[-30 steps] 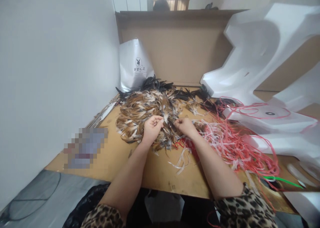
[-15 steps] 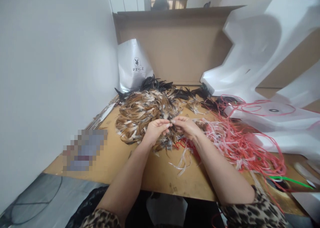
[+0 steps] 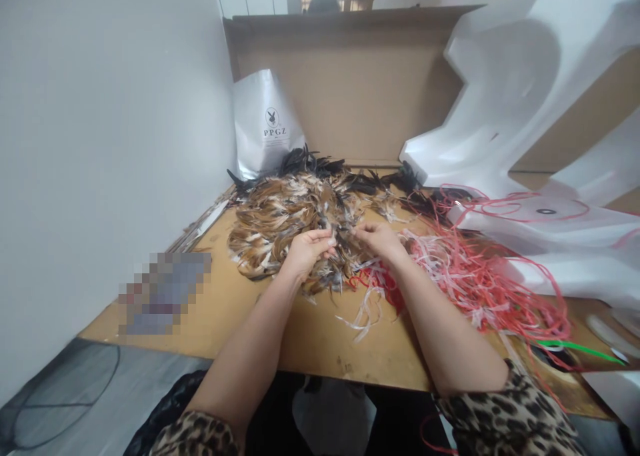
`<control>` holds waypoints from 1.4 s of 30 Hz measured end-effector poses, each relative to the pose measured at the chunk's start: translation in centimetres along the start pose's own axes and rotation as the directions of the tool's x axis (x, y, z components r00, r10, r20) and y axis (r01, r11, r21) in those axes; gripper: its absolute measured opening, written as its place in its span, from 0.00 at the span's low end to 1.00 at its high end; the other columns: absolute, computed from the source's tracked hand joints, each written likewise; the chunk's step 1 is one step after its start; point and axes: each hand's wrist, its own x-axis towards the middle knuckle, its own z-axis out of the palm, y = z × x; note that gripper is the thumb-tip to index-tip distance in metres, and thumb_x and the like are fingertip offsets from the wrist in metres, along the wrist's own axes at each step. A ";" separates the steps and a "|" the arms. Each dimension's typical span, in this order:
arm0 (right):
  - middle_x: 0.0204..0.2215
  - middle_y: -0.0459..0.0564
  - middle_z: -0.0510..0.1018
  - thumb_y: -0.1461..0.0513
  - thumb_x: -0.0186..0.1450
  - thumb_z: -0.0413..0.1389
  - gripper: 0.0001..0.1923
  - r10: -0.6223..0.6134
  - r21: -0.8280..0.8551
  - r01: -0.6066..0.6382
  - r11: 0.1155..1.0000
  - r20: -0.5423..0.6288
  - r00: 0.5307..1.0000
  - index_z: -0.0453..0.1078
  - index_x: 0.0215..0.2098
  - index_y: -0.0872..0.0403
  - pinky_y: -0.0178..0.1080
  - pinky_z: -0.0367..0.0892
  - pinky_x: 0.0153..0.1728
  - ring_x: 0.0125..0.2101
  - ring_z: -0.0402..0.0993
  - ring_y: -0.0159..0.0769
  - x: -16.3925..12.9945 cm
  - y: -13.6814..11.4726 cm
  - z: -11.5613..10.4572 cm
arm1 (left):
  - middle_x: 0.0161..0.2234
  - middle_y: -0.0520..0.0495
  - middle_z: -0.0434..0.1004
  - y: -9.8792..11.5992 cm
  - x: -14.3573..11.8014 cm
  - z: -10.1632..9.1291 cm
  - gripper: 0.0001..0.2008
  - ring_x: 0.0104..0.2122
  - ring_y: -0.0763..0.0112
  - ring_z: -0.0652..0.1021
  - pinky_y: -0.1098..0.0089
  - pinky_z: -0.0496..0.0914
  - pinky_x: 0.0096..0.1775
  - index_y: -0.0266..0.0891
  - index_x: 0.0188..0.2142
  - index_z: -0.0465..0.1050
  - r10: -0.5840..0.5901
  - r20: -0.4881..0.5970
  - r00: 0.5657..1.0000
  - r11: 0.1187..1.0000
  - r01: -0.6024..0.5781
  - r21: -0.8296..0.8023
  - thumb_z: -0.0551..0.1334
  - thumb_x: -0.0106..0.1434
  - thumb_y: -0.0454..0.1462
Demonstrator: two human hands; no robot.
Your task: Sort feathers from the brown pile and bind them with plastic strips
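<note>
Half a second back, fingertips met over the feather pile [image 3: 295,219]; since pulled slightly apart. Left hand [image 3: 306,251] curled loosely on feathers, right hand [image 3: 380,239] pinching something tiny, can't tell what. Red strings [image 3: 480,276] just right, on the surface [image 3: 310,336].

We had both hands down in the feather pile [image 3: 290,216], brown and white with black ones at the back. Our left hand [image 3: 306,251] was curled with fingertips pinched together on the feathers; our right hand [image 3: 381,239] pinched close beside it, just apart. Red and white strings [image 3: 475,276] lay tangled to the right on the surface [image 3: 310,336]. A white bag [image 3: 265,133] stood behind the pile.
</note>
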 end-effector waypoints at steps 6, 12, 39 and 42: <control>0.14 0.44 0.68 0.57 0.49 0.54 0.12 -0.084 -0.394 0.082 0.915 0.012 0.996 0.70 0.21 0.58 0.30 0.54 0.18 0.16 0.60 0.26 0.7 1.3 -0.7 | 0.23 0.48 0.73 0.2 -0.1 -0.1 0.12 0.21 0.79 0.72 0.80 0.64 0.21 0.31 0.28 0.69 0.033 -0.036 0.999 0.998 -0.035 -0.043 0.66 0.42 0.34; 0.12 0.44 0.67 0.56 0.50 0.54 0.12 -0.033 -0.456 0.048 0.889 0.042 0.999 0.69 0.19 0.58 0.29 0.52 0.17 0.15 0.60 0.25 0.6 2.0 1.1 | 0.29 0.45 0.74 0.0 -0.1 -0.1 0.12 0.22 0.78 0.73 0.80 0.65 0.21 0.31 0.29 0.69 0.046 0.002 0.999 0.999 -0.046 -0.007 0.65 0.45 0.36; 0.16 0.42 0.67 0.56 0.47 0.59 0.12 -0.095 0.292 0.061 0.955 0.105 0.990 0.67 0.23 0.57 0.29 0.52 0.18 0.16 0.57 0.23 -1.6 -1.7 2.6 | 0.30 0.42 0.75 -0.6 -0.2 -0.1 0.11 0.24 0.76 0.75 0.81 0.66 0.22 0.30 0.30 0.70 -0.041 0.084 0.996 0.998 0.045 -0.051 0.64 0.48 0.36; 0.17 0.43 0.69 0.55 0.47 0.58 0.13 -0.103 0.272 0.068 0.960 0.113 0.988 0.67 0.23 0.57 0.30 0.54 0.19 0.16 0.59 0.24 -1.7 -1.8 2.7 | 0.30 0.41 0.75 -0.5 -0.3 0.0 0.10 0.23 0.77 0.75 0.81 0.66 0.23 0.30 0.30 0.71 -0.056 0.085 0.995 0.998 0.058 -0.025 0.64 0.47 0.35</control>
